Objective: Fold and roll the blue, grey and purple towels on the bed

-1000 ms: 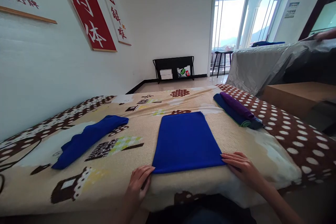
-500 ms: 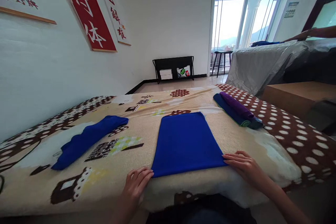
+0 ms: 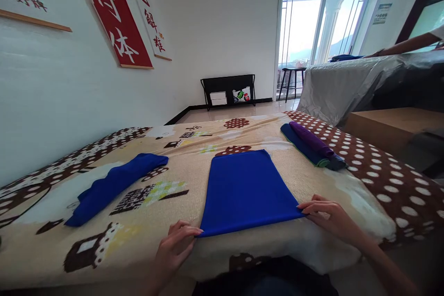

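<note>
A blue cloth [image 3: 248,192], folded into a flat panel, lies on the patterned blanket [image 3: 187,162] in front of me. At its near left corner, my left hand [image 3: 176,243] pinches the edge between thumb and fingers. My right hand [image 3: 328,215] pinches the near right corner in the same way. The near edge between them looks slightly raised and taut. To the left lies another blue cloth [image 3: 116,189], crumpled and long. Rolled cloths, one purple [image 3: 310,138] and one dark blue [image 3: 300,144], rest side by side at the right.
Beyond the blanket stand a black rack [image 3: 228,91] and a dark stool [image 3: 291,84]. At the right, another person's arm [image 3: 409,47] reaches over a surface under plastic sheeting [image 3: 347,83]. A brown box-like piece [image 3: 391,125] sits beside the blanket. Banners [image 3: 114,14] hang on the left wall.
Both hands have gone from resting flat at the near corners to pinching them. The cloth's near edge has lifted a little. The other person's arm has shifted slightly.
</note>
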`<state>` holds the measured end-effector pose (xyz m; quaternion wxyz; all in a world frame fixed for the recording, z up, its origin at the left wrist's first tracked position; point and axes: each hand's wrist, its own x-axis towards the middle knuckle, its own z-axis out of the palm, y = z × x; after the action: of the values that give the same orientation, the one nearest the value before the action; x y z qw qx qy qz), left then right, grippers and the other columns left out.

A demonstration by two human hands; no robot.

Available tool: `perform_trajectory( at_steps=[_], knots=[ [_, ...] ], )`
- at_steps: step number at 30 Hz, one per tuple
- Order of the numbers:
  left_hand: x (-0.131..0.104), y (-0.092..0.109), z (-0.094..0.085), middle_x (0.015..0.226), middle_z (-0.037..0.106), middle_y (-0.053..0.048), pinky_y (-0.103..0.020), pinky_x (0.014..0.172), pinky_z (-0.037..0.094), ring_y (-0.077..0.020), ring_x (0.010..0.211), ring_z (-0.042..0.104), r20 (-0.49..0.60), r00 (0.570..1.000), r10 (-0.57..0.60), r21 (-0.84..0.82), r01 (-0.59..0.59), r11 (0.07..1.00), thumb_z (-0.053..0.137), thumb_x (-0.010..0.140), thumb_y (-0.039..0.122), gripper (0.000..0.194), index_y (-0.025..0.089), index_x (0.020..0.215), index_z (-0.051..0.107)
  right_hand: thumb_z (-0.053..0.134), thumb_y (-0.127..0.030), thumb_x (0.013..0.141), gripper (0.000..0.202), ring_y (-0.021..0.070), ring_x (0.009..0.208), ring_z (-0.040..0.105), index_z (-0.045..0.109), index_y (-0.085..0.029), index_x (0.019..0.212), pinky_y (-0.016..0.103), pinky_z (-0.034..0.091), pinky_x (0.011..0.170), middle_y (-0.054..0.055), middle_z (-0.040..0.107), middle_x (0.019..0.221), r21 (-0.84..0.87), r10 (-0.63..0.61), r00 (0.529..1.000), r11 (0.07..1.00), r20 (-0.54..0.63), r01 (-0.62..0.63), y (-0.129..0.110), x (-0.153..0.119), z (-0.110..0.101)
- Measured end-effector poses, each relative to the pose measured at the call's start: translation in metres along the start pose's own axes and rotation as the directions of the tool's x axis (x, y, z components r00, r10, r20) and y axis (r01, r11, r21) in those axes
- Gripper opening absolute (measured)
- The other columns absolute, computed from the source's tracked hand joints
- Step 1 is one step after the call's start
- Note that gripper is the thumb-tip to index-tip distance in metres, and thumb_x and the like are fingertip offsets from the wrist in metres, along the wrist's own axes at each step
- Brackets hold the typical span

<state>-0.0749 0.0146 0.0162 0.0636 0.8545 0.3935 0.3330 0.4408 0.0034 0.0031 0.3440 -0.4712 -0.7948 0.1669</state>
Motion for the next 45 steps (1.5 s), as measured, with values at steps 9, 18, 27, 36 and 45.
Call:
perform_trajectory(
  at_steps=[9,18,27,36,45],
  knots=[
    [0.007,0.004,0.025,0.083,0.07,-0.005,-0.029,0.073,0.054,-0.0201,0.079,0.067,0.048,0.898,-0.437,-0.172,0.438,0.882,0.055,0.087,0.041,0.023,0.021,0.088,0.065,0.054,-0.042,0.092,0.028,0.015,0.066,0.056,0.072,-0.022,0.097,0.029,0.042,0.066,0.001,0.068,0.077,-0.012,0.286,0.95,0.958,0.126,-0.287,-0.001,0.012,0.012],
    [0.019,0.015,0.06,0.075,0.07,-0.003,-0.036,0.073,0.048,-0.0218,0.07,0.067,-0.268,0.82,-0.505,-0.004,0.523,0.852,0.049,0.081,0.037,0.019,0.022,0.086,0.059,0.047,-0.02,0.077,0.016,0.014,0.069,0.054,0.058,-0.02,0.088,0.027,0.036,0.067,-0.001,0.063,0.076,-0.069,0.378,0.926,0.924,0.014,-0.377,-0.013,0.034,0.032],
    [0.009,0.011,0.078,0.096,0.071,-0.006,-0.042,0.086,0.036,-0.0266,0.095,0.06,-0.469,0.846,-0.253,0.374,0.45,0.811,0.051,0.084,0.019,0.016,0.022,0.089,0.066,0.05,-0.011,0.079,0.025,0.0248,0.097,0.056,0.06,-0.019,0.1,0.036,0.041,0.083,0.009,0.063,0.106,-0.601,0.045,0.939,0.758,-0.341,-0.254,-0.021,0.026,0.066],
    [0.021,0.053,0.1,0.109,0.068,-0.007,-0.045,0.09,0.036,-0.0281,0.108,0.058,-0.438,0.899,0.014,0.48,0.221,0.849,0.053,0.086,0.005,0.026,0.025,0.083,0.068,0.042,-0.001,0.085,0.028,0.0207,0.09,0.054,0.062,-0.02,0.094,0.037,0.041,0.084,0.007,0.063,0.097,-0.437,-0.356,0.858,0.882,-0.37,0.177,-0.066,0.033,0.119],
    [0.033,0.092,0.132,0.118,0.072,-0.007,-0.037,0.105,0.05,-0.0185,0.121,0.063,-0.251,0.928,0.274,0.33,-0.184,0.926,0.042,0.092,0.002,0.04,0.019,0.123,0.061,0.042,-0.008,0.093,0.035,0.0191,0.109,0.062,0.064,-0.019,0.119,0.036,0.042,0.098,0.007,0.07,0.117,-0.389,-0.448,0.863,0.856,-0.232,0.34,-0.092,0.034,0.139]
  ],
)
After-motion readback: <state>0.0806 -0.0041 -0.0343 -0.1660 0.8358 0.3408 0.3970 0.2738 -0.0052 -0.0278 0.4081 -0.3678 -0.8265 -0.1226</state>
